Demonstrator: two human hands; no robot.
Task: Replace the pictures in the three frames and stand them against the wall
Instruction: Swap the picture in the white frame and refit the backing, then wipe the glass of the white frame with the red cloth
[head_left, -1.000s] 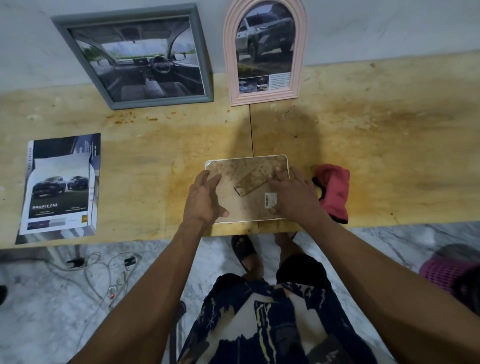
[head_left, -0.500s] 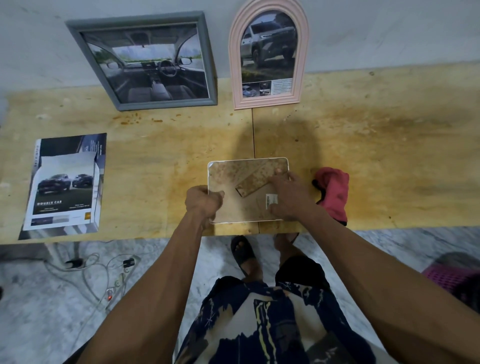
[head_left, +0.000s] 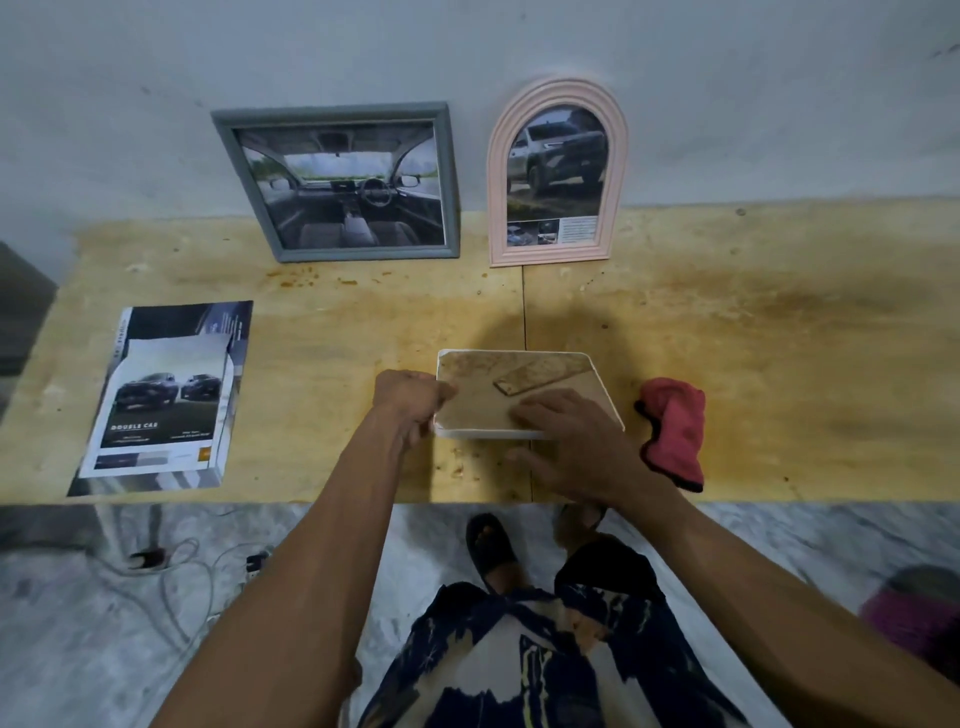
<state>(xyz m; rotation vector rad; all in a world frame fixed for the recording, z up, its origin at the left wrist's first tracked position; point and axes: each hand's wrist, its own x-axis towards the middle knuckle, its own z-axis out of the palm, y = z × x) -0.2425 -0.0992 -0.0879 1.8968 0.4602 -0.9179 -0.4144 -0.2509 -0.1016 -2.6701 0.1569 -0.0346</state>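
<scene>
Both hands hold the white frame (head_left: 524, 395) face-down: left hand (head_left: 410, 402) grips its nine o'clock edge, right hand (head_left: 566, 441) clasps the five o'clock corner, fingers spread across the back.

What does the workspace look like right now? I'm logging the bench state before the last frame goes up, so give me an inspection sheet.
Surface: wooden table, stained, with a seam down the middle.
Job's things: grey frame and pink frame lean on the wall with car pictures in them; white frame lies back up, near edge lifted; brochure lies flat at left.
Clutter: red cloth beside the white frame.
Grippers: left hand grips the white frame's left edge; right hand holds its near right corner.
Cables: white cables on the floor under the table.
Surroundings: marble floor; pink basket at right.
</scene>
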